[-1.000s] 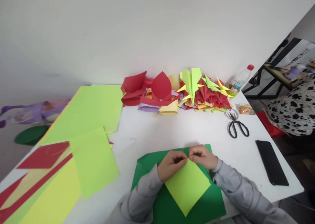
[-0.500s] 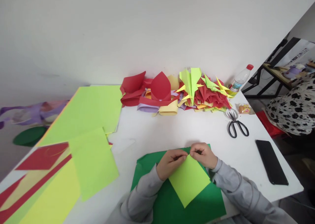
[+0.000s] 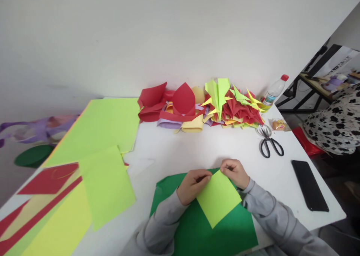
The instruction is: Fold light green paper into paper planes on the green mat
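A lime-green square of paper (image 3: 218, 200) is held corner-up, like a diamond, over a dark green sheet (image 3: 208, 235) on the white table. My right hand (image 3: 235, 173) pinches its top corner between thumb and finger. Along the upper left edge of the square, my left hand (image 3: 194, 186) has its fingers closed on the paper. Whether the square has more than one layer cannot be made out.
Folded red, purple and cream paper pieces (image 3: 184, 100) and a pile of pointed paper shapes (image 3: 239, 108) stand along the wall. Scissors (image 3: 270, 143), a phone (image 3: 309, 185) and a bottle (image 3: 275, 90) lie right. Large coloured sheets (image 3: 107, 121) cover the left. A person (image 3: 334, 117) is at far right.
My right hand has moved slightly up and right with the paper's top corner, and the square has shifted up. My left hand has drifted a little away from that corner.
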### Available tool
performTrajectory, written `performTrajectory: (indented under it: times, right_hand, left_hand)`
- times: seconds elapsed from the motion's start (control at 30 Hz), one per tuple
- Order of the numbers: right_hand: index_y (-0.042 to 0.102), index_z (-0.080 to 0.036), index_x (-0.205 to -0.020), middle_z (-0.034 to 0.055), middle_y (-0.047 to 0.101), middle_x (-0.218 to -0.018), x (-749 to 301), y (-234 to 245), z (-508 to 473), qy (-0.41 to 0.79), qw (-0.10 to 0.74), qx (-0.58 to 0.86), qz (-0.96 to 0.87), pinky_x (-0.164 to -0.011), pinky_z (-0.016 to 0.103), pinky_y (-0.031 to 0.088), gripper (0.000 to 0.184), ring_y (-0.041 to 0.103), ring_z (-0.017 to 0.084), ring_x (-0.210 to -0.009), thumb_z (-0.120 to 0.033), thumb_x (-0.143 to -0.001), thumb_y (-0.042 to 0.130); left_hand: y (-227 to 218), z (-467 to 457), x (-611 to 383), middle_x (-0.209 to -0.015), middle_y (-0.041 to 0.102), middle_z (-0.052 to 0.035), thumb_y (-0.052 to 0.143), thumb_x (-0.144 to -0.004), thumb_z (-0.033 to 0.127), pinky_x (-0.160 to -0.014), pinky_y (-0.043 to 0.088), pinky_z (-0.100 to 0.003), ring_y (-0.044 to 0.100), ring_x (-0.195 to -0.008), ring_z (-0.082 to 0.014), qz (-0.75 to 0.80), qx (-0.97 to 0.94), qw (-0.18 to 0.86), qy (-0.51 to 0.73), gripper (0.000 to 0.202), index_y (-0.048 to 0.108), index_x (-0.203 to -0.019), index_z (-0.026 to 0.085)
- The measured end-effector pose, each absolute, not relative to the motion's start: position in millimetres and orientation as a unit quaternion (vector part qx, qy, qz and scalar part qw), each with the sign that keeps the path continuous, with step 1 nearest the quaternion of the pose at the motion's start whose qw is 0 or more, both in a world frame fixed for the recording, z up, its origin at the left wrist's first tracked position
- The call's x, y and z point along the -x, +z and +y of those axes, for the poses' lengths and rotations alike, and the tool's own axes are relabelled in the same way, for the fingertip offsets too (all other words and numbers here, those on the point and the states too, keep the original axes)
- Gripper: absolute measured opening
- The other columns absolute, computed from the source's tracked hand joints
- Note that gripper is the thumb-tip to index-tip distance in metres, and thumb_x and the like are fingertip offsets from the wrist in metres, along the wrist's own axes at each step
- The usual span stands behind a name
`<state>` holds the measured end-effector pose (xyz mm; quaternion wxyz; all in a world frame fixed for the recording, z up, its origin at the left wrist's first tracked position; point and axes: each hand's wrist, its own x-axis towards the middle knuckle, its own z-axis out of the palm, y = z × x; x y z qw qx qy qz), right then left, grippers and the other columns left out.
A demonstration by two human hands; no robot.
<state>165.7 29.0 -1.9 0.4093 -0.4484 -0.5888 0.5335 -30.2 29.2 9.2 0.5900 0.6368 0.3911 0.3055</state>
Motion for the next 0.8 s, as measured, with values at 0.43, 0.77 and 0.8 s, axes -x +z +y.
performTrajectory:
  times: [0.43, 0.77, 0.8]
  right_hand:
    - [0.055, -0.018, -0.058, -0.0048, 0.046, -0.051, -183.6, -0.7, 39.7, 0.523, 0.477, 0.505, -0.494, -0.046, 0.022, 0.028, 0.024, 0.036, 0.008, -0.045, -0.036, -0.071, 0.064]
    - [0.056, -0.017, -0.055, -0.0042, 0.048, -0.049, -181.2, 1.7, 39.3, 0.525, 0.496, 0.512, -0.465, -0.046, 0.022, 0.029, 0.025, 0.037, 0.008, -0.046, -0.036, -0.068, 0.067]
    - [0.056, -0.017, -0.055, -0.0041, 0.048, -0.049, -181.6, 1.6, 39.5, 0.525, 0.499, 0.512, -0.462, -0.046, 0.023, 0.029, 0.025, 0.037, 0.008, -0.046, -0.036, -0.068, 0.067]
  left_hand:
    - [6.5, 34.1, 38.8, -0.055, 0.057, 0.0012, 0.059, -0.078, 0.048, -0.045, 0.043, -0.025, 0.058, -0.045, -0.0150, 0.413, -0.582, 0.630, 0.306, 0.032, 0.063, -0.072, 0.016]
    - [9.7, 35.7, 41.7, -0.051, 0.058, 0.0022, 0.063, -0.076, 0.046, -0.047, 0.045, -0.024, 0.058, -0.046, -0.0135, 0.417, -0.561, 0.641, 0.316, 0.030, 0.064, -0.071, 0.016]
    - [9.6, 35.9, 42.2, -0.051, 0.058, 0.0022, 0.063, -0.076, 0.046, -0.047, 0.045, -0.024, 0.057, -0.046, -0.0133, 0.418, -0.560, 0.641, 0.319, 0.030, 0.064, -0.071, 0.016]
